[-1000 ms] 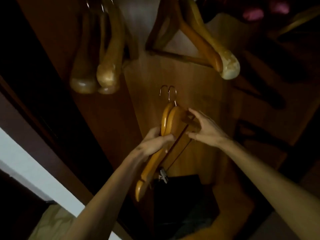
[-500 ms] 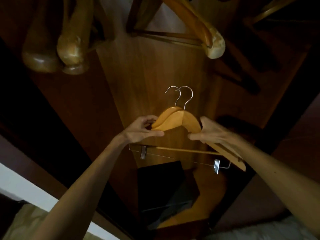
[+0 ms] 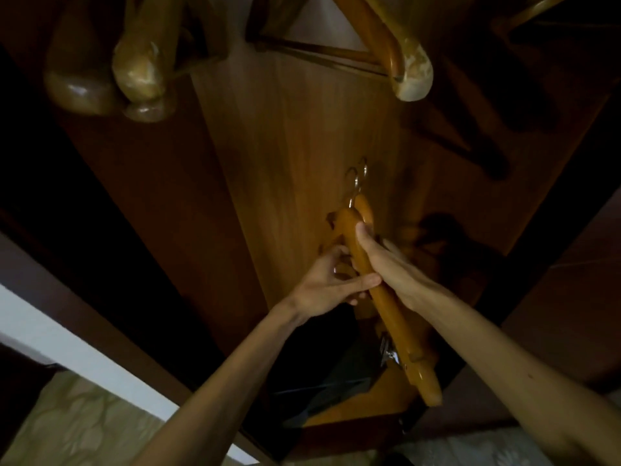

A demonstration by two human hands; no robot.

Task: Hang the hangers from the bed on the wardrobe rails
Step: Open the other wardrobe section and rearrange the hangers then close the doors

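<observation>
Both hands are gripping a pair of wooden hangers (image 3: 386, 297) inside the wardrobe (image 3: 285, 146).

Right hand (image 3: 393, 264) is wrapping around the top one, thumb lying along its edge; left hand (image 3: 329, 284) is pinching it from the 9 o'clock side. The hooks (image 3: 358, 179) are pointing to 12, the far end is dipping to 5. More hangers (image 3: 141, 58) are dangling overhead at 11 and 1.

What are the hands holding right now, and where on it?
The right hand grips two stacked orange wooden hangers mid-arm, just below the hooks; the left hand holds their left side.
</observation>
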